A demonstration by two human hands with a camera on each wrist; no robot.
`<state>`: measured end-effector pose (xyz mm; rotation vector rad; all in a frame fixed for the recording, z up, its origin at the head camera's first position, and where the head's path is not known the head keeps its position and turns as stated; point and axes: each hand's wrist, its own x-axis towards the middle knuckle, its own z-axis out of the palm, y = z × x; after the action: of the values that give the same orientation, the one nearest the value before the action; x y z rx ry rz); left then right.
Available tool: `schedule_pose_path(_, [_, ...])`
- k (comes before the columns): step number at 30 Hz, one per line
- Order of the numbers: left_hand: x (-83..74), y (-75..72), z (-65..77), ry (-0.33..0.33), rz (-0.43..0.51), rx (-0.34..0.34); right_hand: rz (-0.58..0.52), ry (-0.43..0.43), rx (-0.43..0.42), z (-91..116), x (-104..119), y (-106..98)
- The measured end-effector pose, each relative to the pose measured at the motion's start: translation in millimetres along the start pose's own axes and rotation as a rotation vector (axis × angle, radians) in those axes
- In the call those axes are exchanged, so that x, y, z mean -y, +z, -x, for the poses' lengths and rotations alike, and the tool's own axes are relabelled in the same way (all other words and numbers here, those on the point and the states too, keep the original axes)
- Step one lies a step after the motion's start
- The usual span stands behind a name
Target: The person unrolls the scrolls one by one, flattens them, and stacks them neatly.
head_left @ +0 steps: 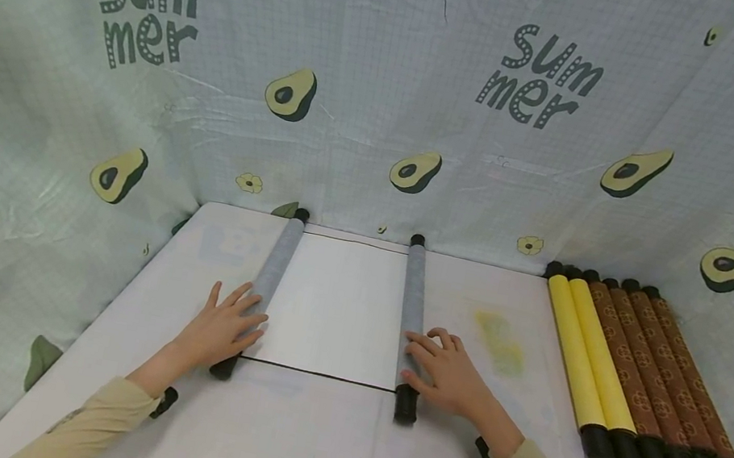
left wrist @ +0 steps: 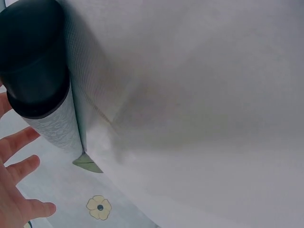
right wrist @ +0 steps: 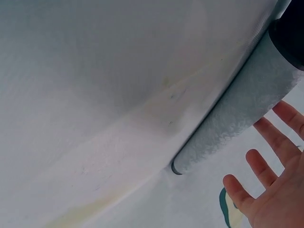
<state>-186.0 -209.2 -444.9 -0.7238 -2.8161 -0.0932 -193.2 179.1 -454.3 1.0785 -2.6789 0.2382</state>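
Observation:
A scroll lies partly unrolled on the white table, its blank white sheet (head_left: 336, 310) stretched between two grey rolled ends with black knobs. The left roll (head_left: 280, 255) slants slightly; my left hand (head_left: 220, 330) rests on its near part with fingers spread. On the right roll (head_left: 415, 287), the fingertips of my right hand (head_left: 448, 374) touch the near half, fingers loosely bent. The left wrist view shows the left roll's black knob (left wrist: 33, 52) close up beside the extended fingers. In the right wrist view, relaxed fingers (right wrist: 273, 137) reach the grey roll (right wrist: 237, 114).
To the right, two yellow rolled scrolls (head_left: 580, 348) and several brown patterned ones (head_left: 666, 372) lie side by side. A yellowish stain (head_left: 500, 343) marks the white tabletop (head_left: 299, 446). Cloth (head_left: 382, 60) printed with avocados hangs behind and at both sides.

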Motion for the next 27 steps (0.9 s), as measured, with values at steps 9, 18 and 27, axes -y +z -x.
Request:
schedule_pose_path(9, [3.6,-2.4,1.2,-0.011,0.008,-0.009,0.001,0.035,0.023,7,-5,-4])
schedule_pose_path(18, [7.1,-2.0,3.1,-0.022,0.02,0.024,0.003,0.059,0.023,14,-8,-4])
schedule_pose_path(27, [8.3,-2.7,0.9,-0.014,0.011,0.049,-0.012,0.076,0.026,17,-10,-3])
